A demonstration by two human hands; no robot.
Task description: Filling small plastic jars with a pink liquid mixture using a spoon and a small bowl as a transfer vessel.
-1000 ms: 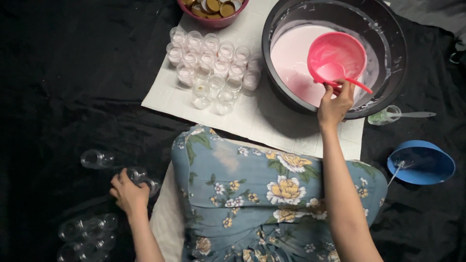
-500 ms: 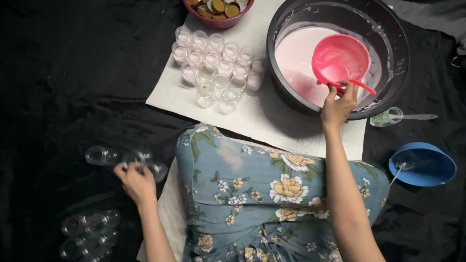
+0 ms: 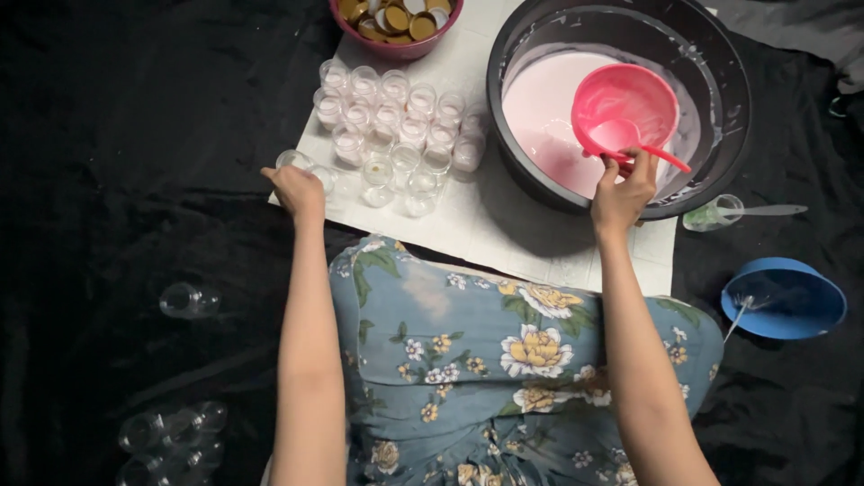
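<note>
My left hand [image 3: 297, 190] grips a small clear plastic cup [image 3: 290, 161] at the left edge of the white mat [image 3: 504, 238], beside a cluster of several clear cups [image 3: 396, 121], some filled with pale pink liquid. Over at the right, my right hand [image 3: 623, 191] holds the handle of a pink scoop jug [image 3: 624, 106]. The jug hangs over pink liquid [image 3: 540, 117] inside a large black basin [image 3: 720, 81].
A maroon bowl of gold lids [image 3: 396, 22] stands at the top. A blue bowl [image 3: 785, 300] and a clear spoon [image 3: 738, 212] lie at the right. Loose empty cups [image 3: 187, 300] and a further bunch of cups [image 3: 171, 436] lie on black cloth at the left. My floral-clad lap [image 3: 504, 360] fills the lower middle.
My left hand has come up from the loose cups at the lower left to the mat's edge, carrying a clear cup. The right hand has stayed on the jug handle.
</note>
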